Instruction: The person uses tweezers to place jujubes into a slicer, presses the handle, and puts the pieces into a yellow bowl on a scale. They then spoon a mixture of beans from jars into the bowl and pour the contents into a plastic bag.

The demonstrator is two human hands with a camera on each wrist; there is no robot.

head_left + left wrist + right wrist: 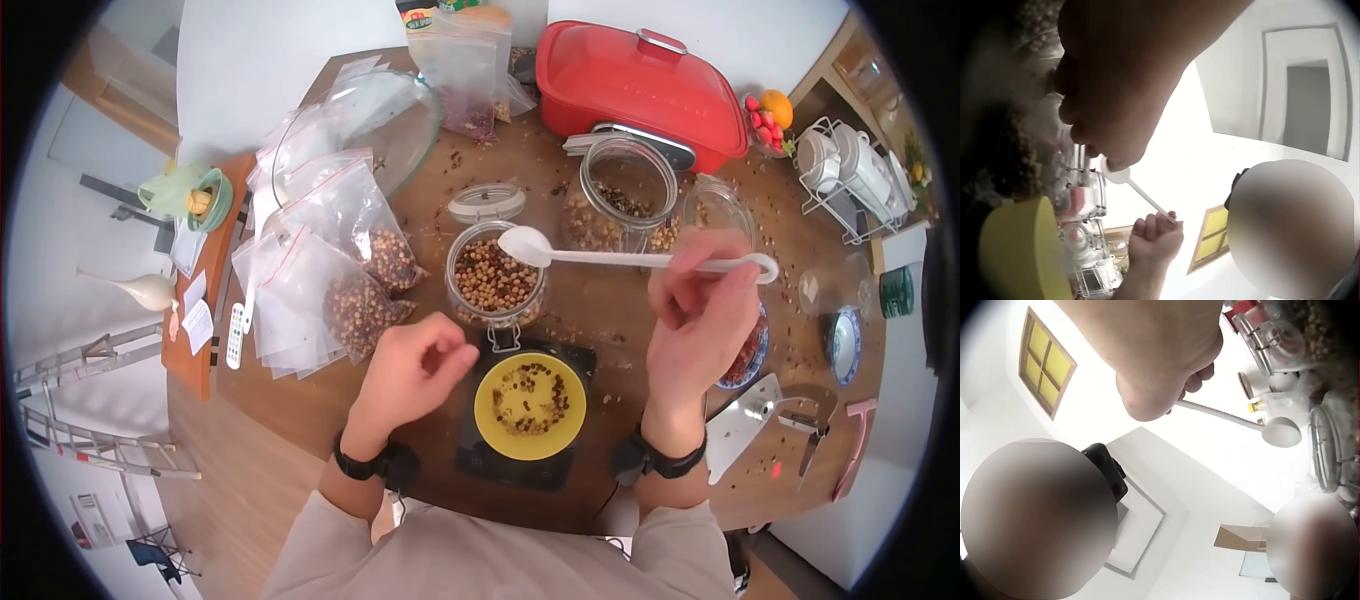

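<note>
In the head view my right hand [695,340] pinches the handle of a long white spoon [524,246]. The spoon lies level, its bowl over the edge of an open glass jar [453,300] of mixed brown and tan seeds [495,277]. The right wrist view shows the same spoon [1282,432] sticking out past the fingers. Loosely curled and holding nothing, my left hand [410,370] hovers left of a yellow bowl [530,451]. Some seeds lie scattered in that bowl, which stands on a black kitchen scale [478,462] in front of the jar.
Zip bags of seeds [365,315] lie on the left beside a glass lid [400,110]. Behind stand a second open jar [628,180] and a red electric cooker [630,90]. To the right are a metal scraper [735,430], scissors [812,440] and a pink peeler [855,450].
</note>
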